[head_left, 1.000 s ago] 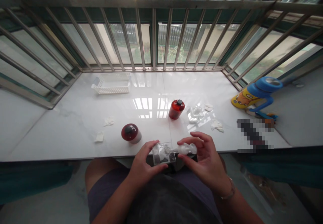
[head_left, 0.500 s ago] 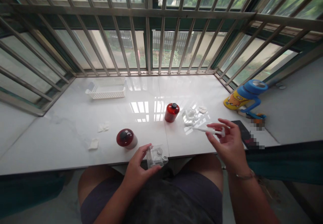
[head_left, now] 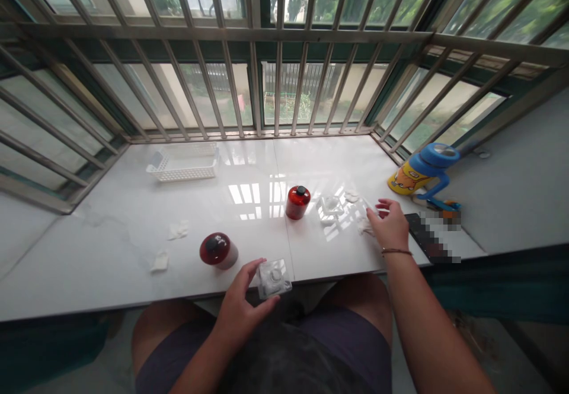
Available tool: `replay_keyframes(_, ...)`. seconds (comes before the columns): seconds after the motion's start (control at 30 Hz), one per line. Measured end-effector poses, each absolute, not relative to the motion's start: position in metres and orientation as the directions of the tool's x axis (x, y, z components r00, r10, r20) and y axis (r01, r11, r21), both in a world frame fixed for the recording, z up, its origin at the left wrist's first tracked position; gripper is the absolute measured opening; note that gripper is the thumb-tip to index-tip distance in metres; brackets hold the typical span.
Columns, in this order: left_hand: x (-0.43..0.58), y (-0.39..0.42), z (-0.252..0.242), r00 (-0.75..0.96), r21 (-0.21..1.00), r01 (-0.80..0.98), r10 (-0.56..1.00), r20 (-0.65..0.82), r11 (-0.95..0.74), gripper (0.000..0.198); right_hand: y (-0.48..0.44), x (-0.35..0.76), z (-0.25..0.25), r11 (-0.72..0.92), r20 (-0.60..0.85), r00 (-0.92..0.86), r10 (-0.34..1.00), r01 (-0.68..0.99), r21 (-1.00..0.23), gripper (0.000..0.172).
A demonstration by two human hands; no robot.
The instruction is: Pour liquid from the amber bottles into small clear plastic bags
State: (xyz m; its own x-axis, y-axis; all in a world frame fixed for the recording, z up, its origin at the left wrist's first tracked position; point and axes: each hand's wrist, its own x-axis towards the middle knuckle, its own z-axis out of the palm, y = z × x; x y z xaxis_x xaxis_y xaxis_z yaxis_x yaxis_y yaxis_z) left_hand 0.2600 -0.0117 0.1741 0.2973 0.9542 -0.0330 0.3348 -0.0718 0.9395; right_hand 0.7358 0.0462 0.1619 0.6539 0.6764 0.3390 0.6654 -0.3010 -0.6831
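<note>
My left hand [head_left: 245,299] grips a small clear square plastic container [head_left: 274,278] by its sides, over the table's front edge. A round fitting shows on its top. My right hand [head_left: 391,225] is at the right, with its fingers closed around a slim white syringe-like tool [head_left: 368,205], mostly hidden by the fingers. Just below those fingers lies a crumpled white tissue [head_left: 364,226]. A second clear plastic container [head_left: 329,206] stands left of my right hand. Two red-brown bottles with black caps, a nearer bottle [head_left: 217,249] and a farther bottle [head_left: 297,203], stand on the table.
At the back left is a white perforated basket [head_left: 184,172]. White tissue pieces [head_left: 178,230] lie at the left, and another piece [head_left: 351,196] at the right. A blue and yellow bottle [head_left: 415,172] and a dark phone [head_left: 427,240] are at the right. Metal bars [head_left: 253,35] line the window.
My right hand has turned and drawn slightly left and up, so the white tool is now mostly hidden. My left hand still holds the clear container, now tilted differently. The view has shifted slightly.
</note>
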Motion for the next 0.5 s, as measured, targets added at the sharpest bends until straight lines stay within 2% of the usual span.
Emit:
replay_keyframes(0.3,0.262,-0.013,0.18,0.32,0.959,0.283,0.943,-0.093,-0.001,0.069,0.1,0.756,0.143,-0.291,0.303,0.55,0.778,0.743,-0.602,0.045)
replay_keyframes(0.5,0.263,-0.01,0.177,0.292,0.952,0.306,0.954,-0.073,-0.021,0.07,0.086,0.743,0.155,-0.24,0.395,0.511,0.763,0.792,-0.561,0.034)
